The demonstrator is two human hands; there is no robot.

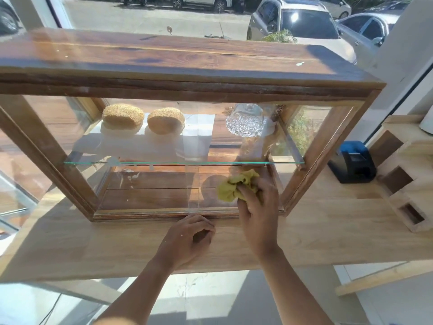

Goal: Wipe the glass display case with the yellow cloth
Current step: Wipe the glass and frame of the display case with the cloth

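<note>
A wooden-framed glass display case (164,90) stands on a light wooden counter (328,231). My right hand (257,214) presses a crumpled yellow cloth (236,185) against the lower right part of the front glass, below the glass shelf (182,163). By the case's bottom rail, my left hand (189,238) rests on the counter with its fingers curled and nothing visible in it. Inside, two round buns (123,117) sit on the shelf at the left and a cut-glass dome (246,120) at the right.
A small black and blue device (353,160) stands on the counter right of the case. Pale wooden block shelving (407,184) sits at the far right. A window behind the case shows parked cars (300,22). Tiled floor lies below the counter's front edge.
</note>
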